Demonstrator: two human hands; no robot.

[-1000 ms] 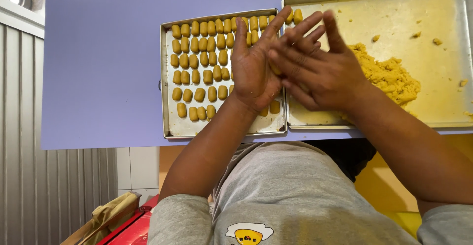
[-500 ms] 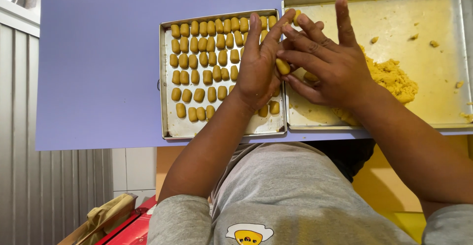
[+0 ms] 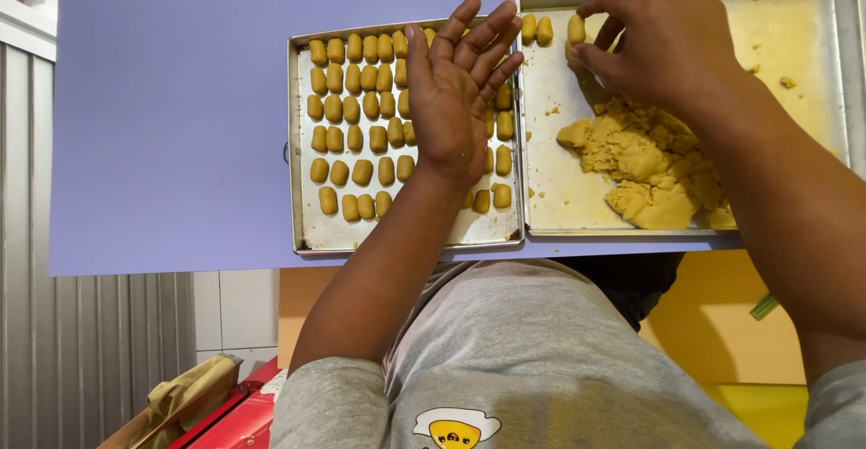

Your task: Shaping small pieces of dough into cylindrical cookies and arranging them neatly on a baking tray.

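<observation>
Dough pieces on two metal trays, lavender table

Dough pieces (image 3: pixel 361 120): small yellow oblong rolls, set in rows across the left baking tray (image 3: pixel 307 223); landmark for this entry. Three more rolls (image 3: pixel 541 29) lie in the far corner of the right tray (image 3: pixel 839 61), which touches the left tray along one long side.

Dough mass (image 3: pixel 645 165): rough yellow lump on the right tray, near the tray's front edge.

Surface: flat lavender table (image 3: pixel 171 133) carrying both trays, bare to the left of the left tray.

Room: grey ribbed wall panel (image 3: pixel 90 350) and white tiles below the table edge, left of the person; red box (image 3: pixel 230 408) with brown paper at the bottom; yellow floor area under the right tray.

Left hand (image 3: pixel 456 101): open flat, fingers spread, palm up, hovering over the right-hand columns of the left tray; holds nothing.

Right hand (image 3: pixel 663 47): fingers curled, tips pinching one roll (image 3: pixel 575 29) at the far end of the right tray, just beyond the dough mass.

Person: grey shirt, both forearms reaching over the trays.
</observation>
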